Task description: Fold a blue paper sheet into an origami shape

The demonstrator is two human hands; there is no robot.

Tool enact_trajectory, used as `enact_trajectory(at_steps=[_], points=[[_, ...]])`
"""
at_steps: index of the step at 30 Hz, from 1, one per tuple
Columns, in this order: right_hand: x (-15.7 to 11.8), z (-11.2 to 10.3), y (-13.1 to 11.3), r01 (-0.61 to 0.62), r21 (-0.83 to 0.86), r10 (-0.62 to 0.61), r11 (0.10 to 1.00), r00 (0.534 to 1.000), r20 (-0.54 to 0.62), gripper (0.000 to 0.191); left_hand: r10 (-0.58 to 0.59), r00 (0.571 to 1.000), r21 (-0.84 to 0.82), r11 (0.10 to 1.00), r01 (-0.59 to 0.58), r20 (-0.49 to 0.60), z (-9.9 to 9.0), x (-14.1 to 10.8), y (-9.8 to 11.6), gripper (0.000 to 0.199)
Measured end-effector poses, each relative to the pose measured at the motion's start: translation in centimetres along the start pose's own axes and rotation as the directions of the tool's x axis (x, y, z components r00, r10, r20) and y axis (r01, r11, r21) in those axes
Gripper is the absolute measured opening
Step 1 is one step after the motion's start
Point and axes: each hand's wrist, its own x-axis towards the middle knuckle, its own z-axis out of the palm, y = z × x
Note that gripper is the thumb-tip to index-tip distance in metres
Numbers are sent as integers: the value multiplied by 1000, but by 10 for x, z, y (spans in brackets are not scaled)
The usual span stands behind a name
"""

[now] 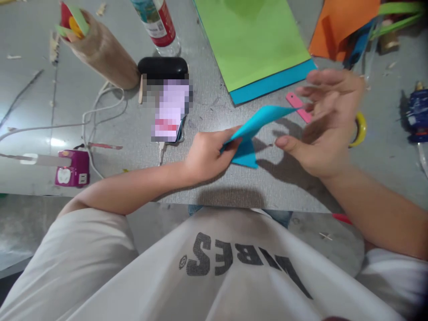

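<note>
My left hand [209, 158] is closed on a piece of blue paper [259, 122], pinching its left end between thumb and fingers above the grey table. The paper is bent: one flap curves up to the right and another hangs lower. My right hand [327, 120] is open, its fingers spread and its thumb apart. The paper's right tip comes close to those fingers; I cannot tell whether they touch. Beneath the right fingertips lies a pink strip [294, 101] with a small hole, partly hidden. A yellow curved object [361, 129] shows behind the right hand.
Green sheets [257, 44] lie over a blue sheet [274, 84] at the back, beside orange paper [344, 26]. Leftward are a bottle [163, 31], black case [162, 67], phone [172, 107], brown holder [107, 55], white cable [83, 127] and purple adapter [72, 167]. A blue tool [417, 113] lies far right.
</note>
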Motion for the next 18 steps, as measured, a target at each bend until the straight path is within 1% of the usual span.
enact_trajectory(at_steps=[1,2,3,4,5,6,7,8,9,10,12,15,17,18], points=[[-2,9,0,-9,154,25,988,994,-103,100,-67,996,-143,988,59,-51,1,3,3,46],[-3,18,-2,-26,300,62,954,992,-110,105,-138,987,-277,955,109,-88,3,5,7,57],[-5,27,-6,-84,439,120,895,991,-54,112,-205,973,-391,908,150,-103,5,6,12,67],[-7,35,-12,-214,536,206,817,976,74,117,-263,960,-480,858,184,-101,8,7,16,74],[-9,41,-20,-355,574,304,738,934,187,115,-310,946,-546,811,212,-93,11,7,21,78],[-10,46,-28,-447,587,372,675,893,253,108,-344,935,-593,771,233,-81,14,6,24,79],[-10,48,-35,-509,590,421,626,858,294,98,-366,928,-626,739,248,-65,16,4,28,78],[-10,48,-41,-545,592,454,594,834,313,86,-380,924,-650,714,261,-46,18,2,30,77],[-9,47,-46,-560,593,470,578,823,319,75,-390,920,-665,695,272,-31,20,0,31,75],[-8,45,-50,-565,593,477,574,819,320,65,-399,917,-676,681,283,-18,22,-3,31,74],[-5,39,-53,-563,575,483,593,821,306,55,-420,908,-688,659,302,-3,24,-6,27,72],[0,28,-49,-543,489,488,683,837,247,45,-453,890,-711,641,289,-47,24,-6,14,64],[2,19,-41,-517,397,464,759,856,228,36,-427,901,-693,672,261,-75,21,-4,1,60],[2,14,-35,-497,358,440,790,867,232,31,-398,914,-662,706,252,-77,19,-2,-5,62]])
